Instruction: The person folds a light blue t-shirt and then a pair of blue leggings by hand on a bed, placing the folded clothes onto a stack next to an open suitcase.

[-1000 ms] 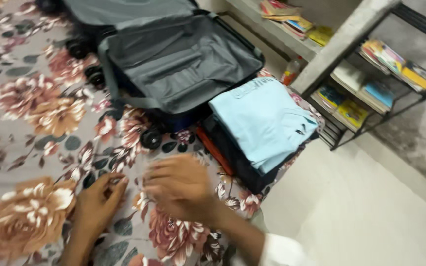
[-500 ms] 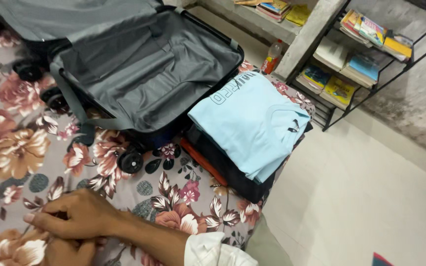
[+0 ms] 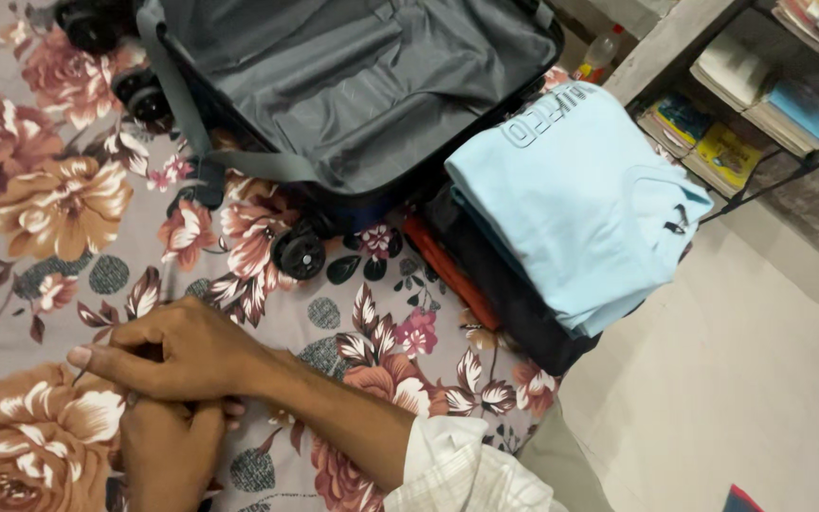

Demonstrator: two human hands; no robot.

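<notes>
Down on the floral bedsheet (image 3: 68, 204), the right hand (image 3: 177, 356) lay with fingers curled, crossed over the left hand (image 3: 168, 441), which pressed loosely closed on the cloth beneath it. Well beyond them sat an open grey suitcase (image 3: 362, 85), with a folded light-blue shirt (image 3: 575, 194) topping a clothes stack just beside it.

A small black label (image 3: 678, 227) sits on the light blue folded shirt (image 3: 580, 199), near its right edge.
</notes>
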